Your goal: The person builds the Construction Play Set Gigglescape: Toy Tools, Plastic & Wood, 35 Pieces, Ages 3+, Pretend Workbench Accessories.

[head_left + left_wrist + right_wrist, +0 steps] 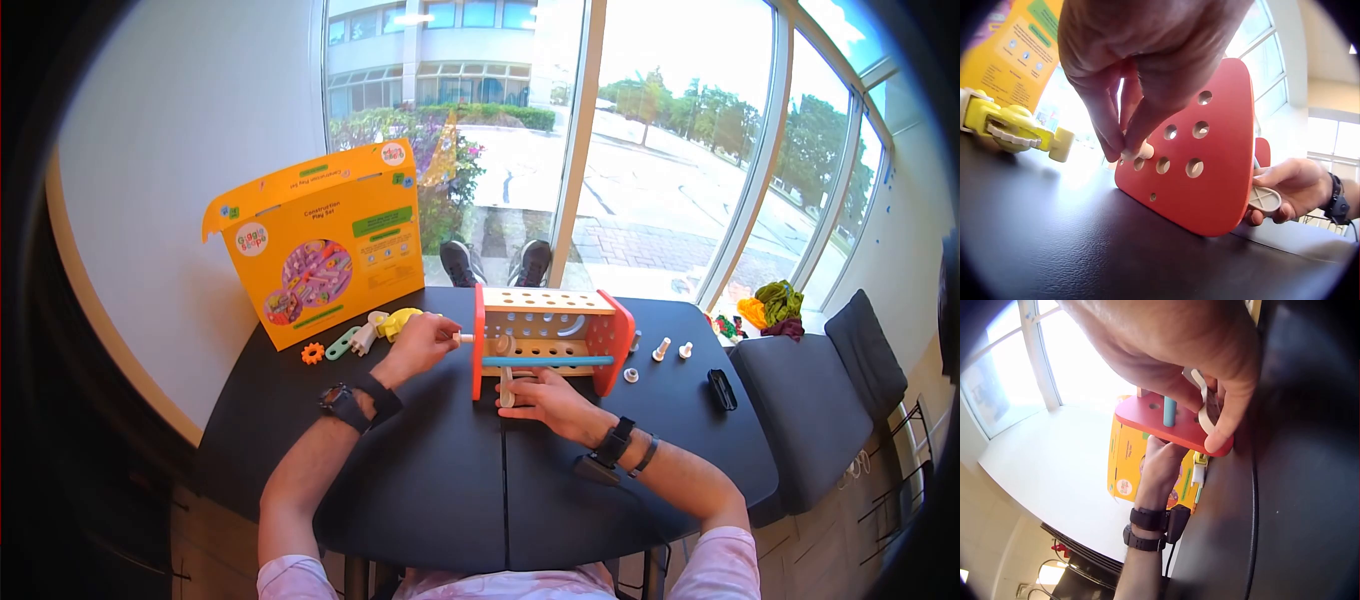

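Observation:
A toy workbench with red side panels [620, 340], pale perforated boards [545, 300] and a blue rod [560, 362] stands on the black table. At its left side, my left hand [425, 345] pinches a pale wooden peg [1145, 150] that sits in a hole of the left red panel [1210, 194]. Between thumb and fingers, my right hand [560, 402] holds a beige toy wrench [1265, 200] at the inner side of that panel. In the head view the wrench [507, 388] points up toward a round beige piece [505, 345] inside the bench.
Left of the bench lie a yellow toy piece [398, 322], a green strip [343, 342] and an orange gear [313, 353], before a yellow box [330, 240]. Wooden bolts [661, 349], a small nut [631, 376] and a black case [721, 390] lie right. A grey chair [805, 400] adjoins the table.

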Demonstrator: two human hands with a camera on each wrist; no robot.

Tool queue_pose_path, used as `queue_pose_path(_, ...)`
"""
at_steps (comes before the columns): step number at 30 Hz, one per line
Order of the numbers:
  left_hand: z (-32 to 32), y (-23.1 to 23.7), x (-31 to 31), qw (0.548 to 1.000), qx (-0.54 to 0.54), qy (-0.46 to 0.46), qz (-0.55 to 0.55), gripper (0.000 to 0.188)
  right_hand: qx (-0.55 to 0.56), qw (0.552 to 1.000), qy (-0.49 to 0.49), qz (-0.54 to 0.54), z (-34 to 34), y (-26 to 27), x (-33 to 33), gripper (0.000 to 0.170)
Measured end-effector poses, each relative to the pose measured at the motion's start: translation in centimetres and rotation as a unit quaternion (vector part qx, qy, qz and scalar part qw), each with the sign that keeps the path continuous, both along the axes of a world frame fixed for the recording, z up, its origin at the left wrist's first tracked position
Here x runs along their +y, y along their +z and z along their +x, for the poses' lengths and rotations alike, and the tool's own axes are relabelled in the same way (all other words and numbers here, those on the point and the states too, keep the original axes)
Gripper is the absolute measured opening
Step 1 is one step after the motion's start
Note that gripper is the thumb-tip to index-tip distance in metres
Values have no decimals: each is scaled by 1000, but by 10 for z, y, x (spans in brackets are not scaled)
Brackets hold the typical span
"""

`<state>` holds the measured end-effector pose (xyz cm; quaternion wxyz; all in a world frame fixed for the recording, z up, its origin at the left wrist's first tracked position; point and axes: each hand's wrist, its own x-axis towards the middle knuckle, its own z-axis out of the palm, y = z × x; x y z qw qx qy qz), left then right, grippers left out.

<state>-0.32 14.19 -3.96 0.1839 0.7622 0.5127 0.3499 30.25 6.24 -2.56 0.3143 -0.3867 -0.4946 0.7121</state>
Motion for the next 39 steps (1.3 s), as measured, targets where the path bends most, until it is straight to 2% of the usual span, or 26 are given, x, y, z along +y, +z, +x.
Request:
queue_pose_path(6,19,10,-3,999,27,-12,-16,31,5,1000,-4,6,7,-6,6,42)
queue_pose_path(11,19,3,1,1000,25,-17,-5,31,-15,1000,-2,21,2,-2,5,42)
queue_pose_path(14,21,6,-1,998,58,-8,-15,31,-6,999,22,36,-2,-4,5,43)
queue_pose_path(18,22,-3,7,998,68,1,-12,32,10,999,6,40,-7,-7,6,38)
queue_pose_path(26,23,-4,17,999,29,17,-34,30,2,999,7,35,-7,-6,8,33)
queue_pose_path(32,21,9,10,996,-5,-34,-77,31,15,999,0,43,-8,-9,7,36)
queue_pose_path(39,29,13,8,997,30,-32,-66,31,26,999,-6,40,-9,-10,6,34)
